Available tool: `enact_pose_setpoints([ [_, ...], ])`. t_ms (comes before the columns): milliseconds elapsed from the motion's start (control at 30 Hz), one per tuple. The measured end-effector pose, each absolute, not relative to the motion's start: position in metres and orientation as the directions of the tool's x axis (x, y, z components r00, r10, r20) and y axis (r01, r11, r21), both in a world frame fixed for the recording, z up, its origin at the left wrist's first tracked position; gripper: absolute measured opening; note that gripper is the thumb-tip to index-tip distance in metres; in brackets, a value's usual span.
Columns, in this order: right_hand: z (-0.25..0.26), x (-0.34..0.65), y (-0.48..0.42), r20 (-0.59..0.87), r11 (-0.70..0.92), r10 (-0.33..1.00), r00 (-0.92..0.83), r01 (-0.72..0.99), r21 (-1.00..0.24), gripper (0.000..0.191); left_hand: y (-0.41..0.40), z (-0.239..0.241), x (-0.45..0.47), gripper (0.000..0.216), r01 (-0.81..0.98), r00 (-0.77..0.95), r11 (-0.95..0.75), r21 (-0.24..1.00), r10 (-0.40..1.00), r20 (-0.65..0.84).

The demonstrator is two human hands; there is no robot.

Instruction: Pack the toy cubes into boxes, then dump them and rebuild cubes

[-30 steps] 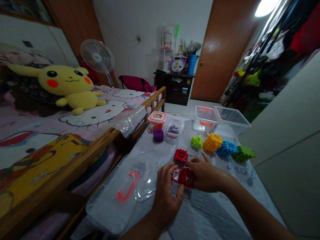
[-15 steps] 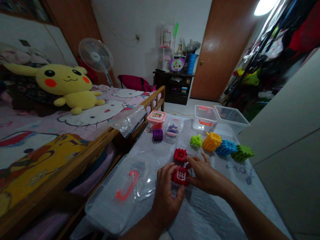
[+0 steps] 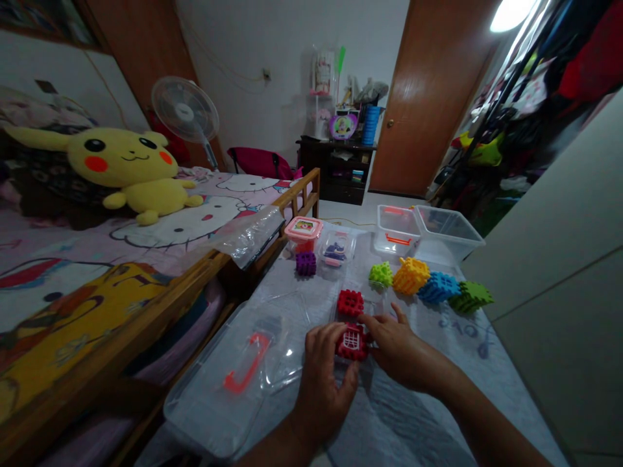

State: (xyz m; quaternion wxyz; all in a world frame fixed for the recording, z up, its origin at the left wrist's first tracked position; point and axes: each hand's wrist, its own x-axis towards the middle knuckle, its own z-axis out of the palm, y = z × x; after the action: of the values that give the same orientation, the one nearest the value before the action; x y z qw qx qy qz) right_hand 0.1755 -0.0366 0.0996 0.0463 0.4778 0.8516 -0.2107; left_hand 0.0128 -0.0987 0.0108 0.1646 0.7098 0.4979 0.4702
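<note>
A stack of red interlocking plastic blocks (image 3: pixel 351 342), the top one with a white grid pattern, sits in a small clear container between my hands. My left hand (image 3: pixel 322 370) curls round its left and near sides, fingertips at the far left edge and thumb near the front. From the right, my right hand (image 3: pixel 396 347) grips the same stack, with thumb and index finger at its right edge. Just beyond lies a second group of red blocks (image 3: pixel 350 303), close to my right index fingertip. My fingers partly hide the container's walls.
A large clear lid with a red handle (image 3: pixel 248 366) lies left. Purple blocks (image 3: pixel 305 264), a pink-lidded box (image 3: pixel 304 228) and a clear box (image 3: pixel 337 248) stand behind. Lime (image 3: pixel 381 275), yellow (image 3: pixel 411 276), blue (image 3: pixel 439 287) and green blocks (image 3: pixel 471 297) line the right, before clear bins (image 3: pixel 450 227).
My right hand has shifted slightly at the stack's right edge, its fingers a little lower. The left hand and the red blocks stay almost in place.
</note>
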Motion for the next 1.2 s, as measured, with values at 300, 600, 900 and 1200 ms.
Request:
enact_pose_setpoints([
  [300,0.105,0.181,-0.033,-0.212,0.462,0.824,-0.526,0.840,-0.286,0.044,-0.099,0.019,0.012,0.035,0.570,0.136,-0.443,0.692,0.881,0.453],
  [600,0.108,0.153,0.012,-0.071,0.516,0.846,-0.528,0.846,-0.133,0.028,-0.099,0.022,0.011,0.022,0.581,0.148,-0.441,0.684,0.884,0.444],
  [900,0.090,0.167,0.021,-0.074,0.528,0.841,-0.535,0.844,-0.101,0.024,-0.100,0.021,0.012,0.022,0.566,0.184,-0.461,0.684,0.879,0.440],
  [1200,0.086,0.174,0.019,-0.017,0.531,0.839,-0.544,0.825,-0.195,0.030,-0.102,0.021,0.013,0.028,0.587,0.212,-0.462,0.665,0.880,0.424],
])
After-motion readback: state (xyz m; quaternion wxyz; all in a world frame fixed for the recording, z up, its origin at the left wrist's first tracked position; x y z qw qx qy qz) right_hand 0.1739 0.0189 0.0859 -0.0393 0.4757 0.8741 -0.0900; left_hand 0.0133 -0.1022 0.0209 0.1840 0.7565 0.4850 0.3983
